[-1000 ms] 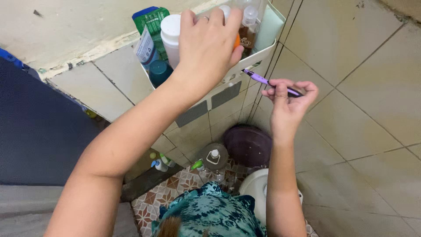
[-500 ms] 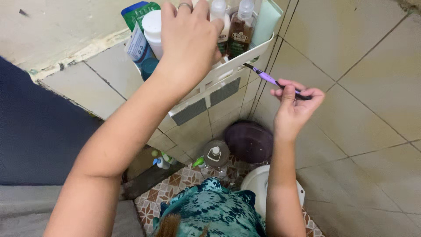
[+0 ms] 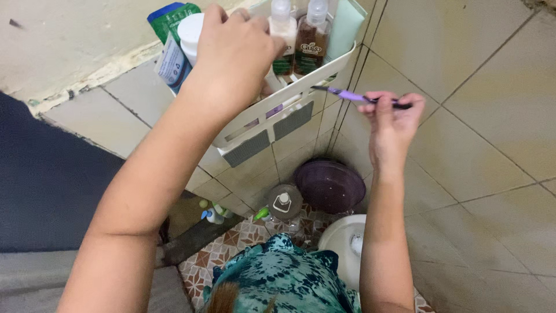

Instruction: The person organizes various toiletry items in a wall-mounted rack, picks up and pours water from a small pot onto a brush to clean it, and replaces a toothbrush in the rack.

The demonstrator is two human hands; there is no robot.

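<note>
While two brown pump bottles point(image 3: 295, 43), a white jar point(image 3: 188, 35) and a green pouch point(image 3: 174, 17) crowd the white corner shelf point(image 3: 272, 113), the left hand point(image 3: 234, 55) reaches in, its fingers hidden, grip unclear. Beside the rim, the right hand point(image 3: 392, 119) pinches a purple toothbrush point(image 3: 353, 97), now level and higher than before.

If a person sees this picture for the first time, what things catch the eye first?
The left hand reaches into a white corner shelf high on the tiled wall, crowded with bottles and tubes. Beside it, the right hand holds a purple toothbrush, pointing toward the shelf. Far below, near the patterned floor, sits a dark purple round lid.
</note>
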